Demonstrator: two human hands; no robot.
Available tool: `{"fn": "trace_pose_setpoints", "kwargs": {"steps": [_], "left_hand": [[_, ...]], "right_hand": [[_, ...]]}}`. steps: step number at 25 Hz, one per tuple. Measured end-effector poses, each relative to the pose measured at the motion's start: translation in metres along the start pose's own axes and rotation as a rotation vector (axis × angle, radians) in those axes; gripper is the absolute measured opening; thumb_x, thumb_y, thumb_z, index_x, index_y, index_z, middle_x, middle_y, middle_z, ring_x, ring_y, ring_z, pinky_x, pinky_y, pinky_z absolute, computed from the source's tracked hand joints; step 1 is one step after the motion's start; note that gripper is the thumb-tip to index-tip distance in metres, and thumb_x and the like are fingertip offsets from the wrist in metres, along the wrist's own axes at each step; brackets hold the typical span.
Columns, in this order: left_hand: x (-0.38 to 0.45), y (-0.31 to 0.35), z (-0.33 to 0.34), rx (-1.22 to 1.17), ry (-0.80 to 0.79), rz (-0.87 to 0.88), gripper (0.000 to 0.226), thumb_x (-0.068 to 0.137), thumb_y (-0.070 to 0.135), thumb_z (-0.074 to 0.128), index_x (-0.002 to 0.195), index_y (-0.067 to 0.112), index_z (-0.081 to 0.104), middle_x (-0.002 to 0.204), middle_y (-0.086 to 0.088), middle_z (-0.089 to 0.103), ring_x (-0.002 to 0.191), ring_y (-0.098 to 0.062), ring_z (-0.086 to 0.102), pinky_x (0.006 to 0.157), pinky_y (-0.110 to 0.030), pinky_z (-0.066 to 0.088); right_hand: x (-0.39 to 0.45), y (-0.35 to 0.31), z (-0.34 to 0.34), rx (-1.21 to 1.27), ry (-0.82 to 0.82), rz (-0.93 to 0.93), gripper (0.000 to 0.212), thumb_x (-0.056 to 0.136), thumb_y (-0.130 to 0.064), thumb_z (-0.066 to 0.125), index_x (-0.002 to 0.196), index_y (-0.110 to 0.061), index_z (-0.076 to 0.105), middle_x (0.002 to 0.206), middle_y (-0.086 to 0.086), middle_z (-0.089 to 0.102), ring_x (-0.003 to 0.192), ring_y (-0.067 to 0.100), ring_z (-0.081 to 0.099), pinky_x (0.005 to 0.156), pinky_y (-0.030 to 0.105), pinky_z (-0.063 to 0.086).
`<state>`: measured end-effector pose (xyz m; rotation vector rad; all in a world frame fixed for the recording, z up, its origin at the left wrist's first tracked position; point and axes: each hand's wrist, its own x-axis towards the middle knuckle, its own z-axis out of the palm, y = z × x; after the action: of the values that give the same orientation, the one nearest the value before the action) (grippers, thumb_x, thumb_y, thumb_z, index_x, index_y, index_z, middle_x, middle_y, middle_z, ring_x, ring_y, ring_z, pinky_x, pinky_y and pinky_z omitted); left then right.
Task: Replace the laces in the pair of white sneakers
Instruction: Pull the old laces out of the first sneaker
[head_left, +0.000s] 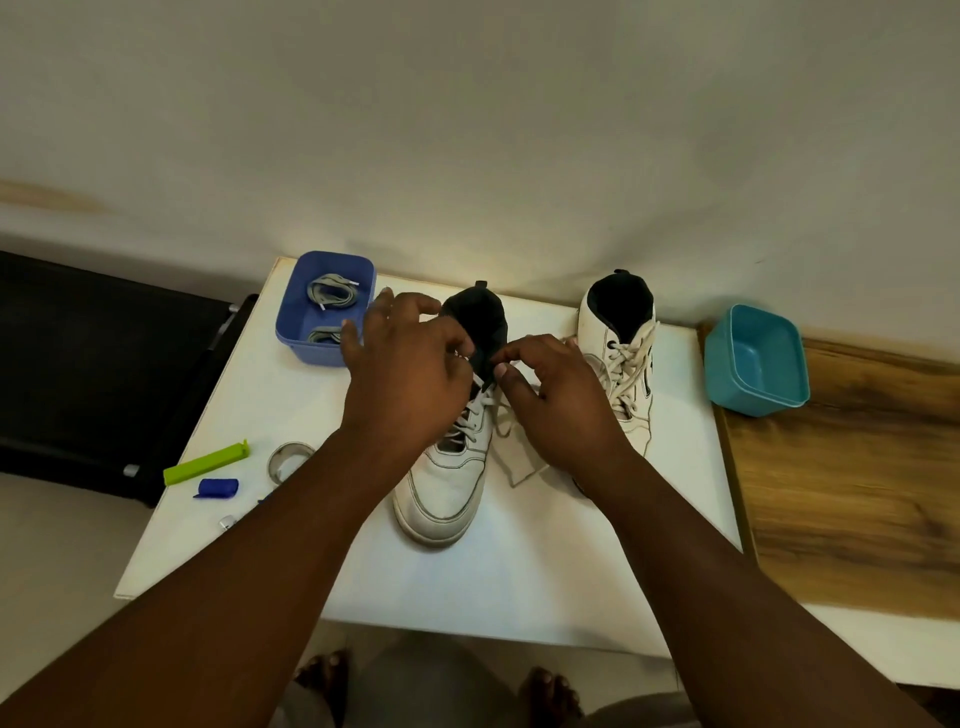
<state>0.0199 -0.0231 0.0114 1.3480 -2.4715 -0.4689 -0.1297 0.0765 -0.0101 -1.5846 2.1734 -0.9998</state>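
Right hand (553, 410) pinching the old lace (501, 423) at the top eyelets of the near sneaker (447, 488); left hand (410, 374) curled over the same spot, fingers on the dark tongue (480, 322), exact hold hidden. Loose lace trailing just below the pinch onto the white table (519, 571). Second sneaker (628, 358), still laced, just right of the grip. Replacement laces (332, 293) in the blue tub (291, 317) beyond the left hand; teal tub (753, 364) far right. Likely risk: aglet snagging in an eyelet, dragging the unsteadied shoe sideways.
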Motion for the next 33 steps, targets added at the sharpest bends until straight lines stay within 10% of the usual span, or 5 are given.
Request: {"fn": "trace_pose_setpoints", "kwargs": {"steps": [5,11,18,25,33], "left_hand": [[0.002,-0.005,0.003,0.047,-0.216,0.106,0.014,0.093,0.047,0.062,0.106,0.044,0.068,0.155,0.011,0.036,0.154,-0.025,0.001,0.118,-0.063,-0.002],[0.007,-0.011,-0.008,-0.133,0.223,-0.104,0.025,0.095,0.031,0.046,0.105,0.020,0.066,0.110,-0.007,0.064,0.108,-0.030,0.060,0.091,-0.058,0.050],[-0.002,-0.001,0.003,0.094,-0.215,0.108,0.024,0.099,0.050,0.051,0.116,0.042,0.067,0.160,0.008,0.030,0.155,-0.026,-0.002,0.118,-0.063,-0.004],[-0.001,-0.011,-0.009,0.027,0.319,-0.139,0.025,0.098,0.025,0.047,0.116,0.020,0.064,0.129,-0.011,0.058,0.129,-0.035,0.048,0.106,-0.064,0.034],[0.000,-0.005,0.000,0.174,-0.159,0.123,0.020,0.099,0.047,0.053,0.115,0.043,0.066,0.156,0.007,0.036,0.155,-0.029,0.000,0.117,-0.068,-0.003]], "right_hand": [[0.000,0.001,0.001,0.012,0.014,0.010,0.011,0.101,-0.022,0.061,0.104,-0.023,0.071,0.103,-0.010,0.067,0.103,0.002,0.056,0.118,0.052,0.028],[0.000,-0.001,0.002,0.005,0.037,0.023,0.010,0.099,-0.032,0.063,0.095,-0.024,0.068,0.097,-0.011,0.064,0.095,-0.005,0.052,0.114,0.053,0.033],[0.001,0.003,0.004,-0.004,0.043,-0.025,0.013,0.101,-0.023,0.060,0.105,-0.025,0.072,0.102,-0.009,0.068,0.103,0.005,0.057,0.114,0.050,0.033],[0.000,0.001,0.003,-0.004,0.038,0.022,0.009,0.099,-0.032,0.063,0.100,-0.027,0.070,0.102,-0.011,0.065,0.098,0.001,0.056,0.121,0.050,0.026],[0.001,0.004,0.006,-0.014,0.045,-0.001,0.015,0.103,-0.028,0.057,0.106,-0.024,0.071,0.101,-0.009,0.066,0.101,0.002,0.055,0.118,0.053,0.029]]}}
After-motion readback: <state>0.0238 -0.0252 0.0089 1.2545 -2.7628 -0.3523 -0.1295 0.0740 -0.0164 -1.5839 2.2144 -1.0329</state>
